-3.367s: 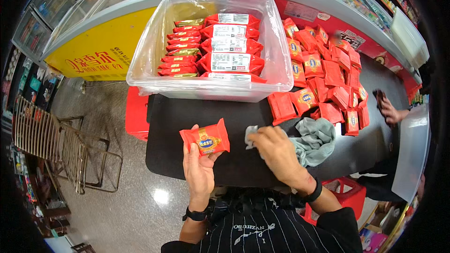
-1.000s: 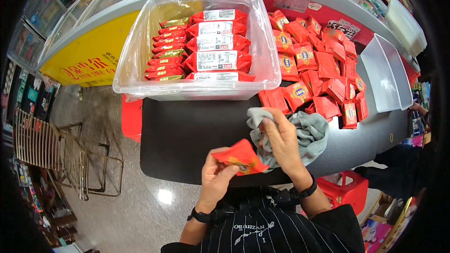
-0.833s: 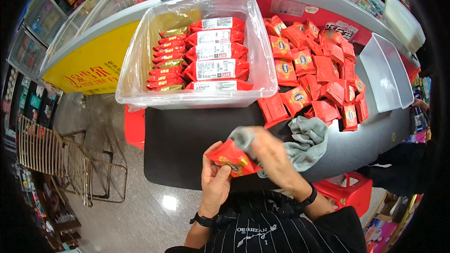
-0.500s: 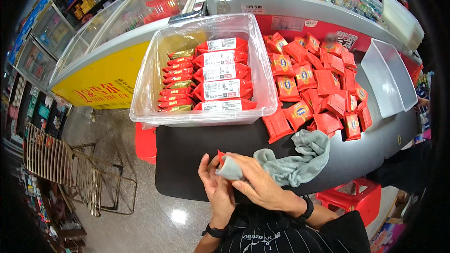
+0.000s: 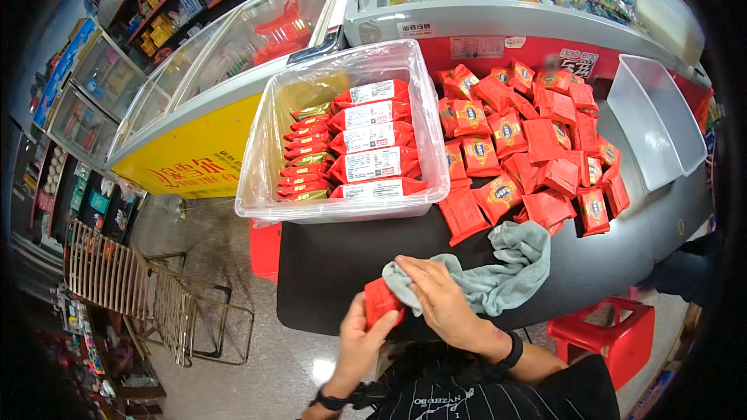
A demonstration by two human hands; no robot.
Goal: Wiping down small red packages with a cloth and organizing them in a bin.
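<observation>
One red packet (image 5: 380, 302) in the left grip (image 5: 361, 340), one cloth (image 5: 502, 284) in the right grip (image 5: 442, 299), two bins (image 5: 342, 215) on the table (image 5: 323, 276).

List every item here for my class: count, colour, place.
Table: 1, black, centre
Held packet: 1, red, front centre
Cloth: 1, grey-green, front centre
Piled packets: many, red, table's right
Bin: 1, clear, table's back left
Binned packets: many, red and gold, inside
Box: 1, clear, right of pile
Stool: 1, red, lower right
Chair: 1, brownish, left
Chest freezers: 2, yellow-fronted and red-fronted, behind table
Shelving: several, dark, upper left
Left hand: 1, bare, holding packet
Right hand: 1, bare, on cloth
Wristbands: 2, black, wrists
Shirt: 1, black striped, bottom
</observation>
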